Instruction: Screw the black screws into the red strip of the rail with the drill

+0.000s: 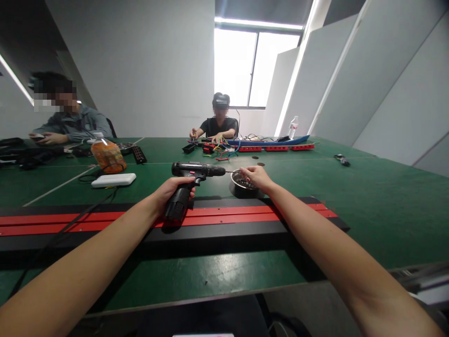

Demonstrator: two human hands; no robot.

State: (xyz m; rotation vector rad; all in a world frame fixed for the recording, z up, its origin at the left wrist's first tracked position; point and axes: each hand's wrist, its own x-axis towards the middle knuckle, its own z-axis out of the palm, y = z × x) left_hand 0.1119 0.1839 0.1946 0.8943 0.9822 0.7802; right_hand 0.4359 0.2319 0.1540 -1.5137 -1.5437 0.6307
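Note:
A black cordless drill [189,168] lies level in my left hand [173,188], whose fingers are wrapped round its handle. Its thin bit points right. At the bit's tip, the fingertips of my right hand [258,177] are pinched together; whatever they hold is too small to make out. Just below that hand stands a round metal bowl [244,192] with small metal pieces in it, probably screws. In front of the bowl, a long black bar with red strips [224,215] runs across the table, beneath both my forearms.
On the green table [372,201] are a white power bank [114,179] with a cable and an orange drink bottle [108,157] at left. Coloured wires and red blocks [277,149] lie farther back. One person [219,126] works opposite, another [75,124] sits left.

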